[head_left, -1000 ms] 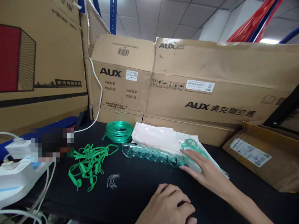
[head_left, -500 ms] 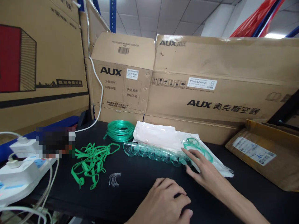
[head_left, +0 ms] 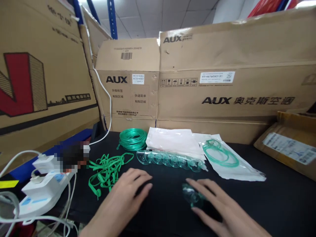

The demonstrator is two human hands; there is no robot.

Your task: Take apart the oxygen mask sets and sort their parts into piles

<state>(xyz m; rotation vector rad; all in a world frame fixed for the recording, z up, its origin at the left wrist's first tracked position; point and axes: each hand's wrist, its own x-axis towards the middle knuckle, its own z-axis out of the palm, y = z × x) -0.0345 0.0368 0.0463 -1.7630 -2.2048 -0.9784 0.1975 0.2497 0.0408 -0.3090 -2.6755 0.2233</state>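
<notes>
Left hand (head_left: pixel 128 194) lies flat on the black counter (head_left: pixel 283 204), fingers loosely spread, holding nothing. Right hand (head_left: pixel 217 207) is curled around a clear green mask (head_left: pixel 192 196), pinned between forefinger and thumb low over the counter.

Just beyond the hands is a row of nested masks (head_left: pixel 170 159). Green elastic straps (head_left: pixel 106 169) lie beside the left hand. Farther back are a coil of green tubing (head_left: pixel 132 140), white pouches (head_left: pixel 172 140) and bagged tubing (head_left: pixel 227 158). AUX cartons (head_left: pixel 222 98) stand behind, with a power strip (head_left: pixel 44 187) far left.
</notes>
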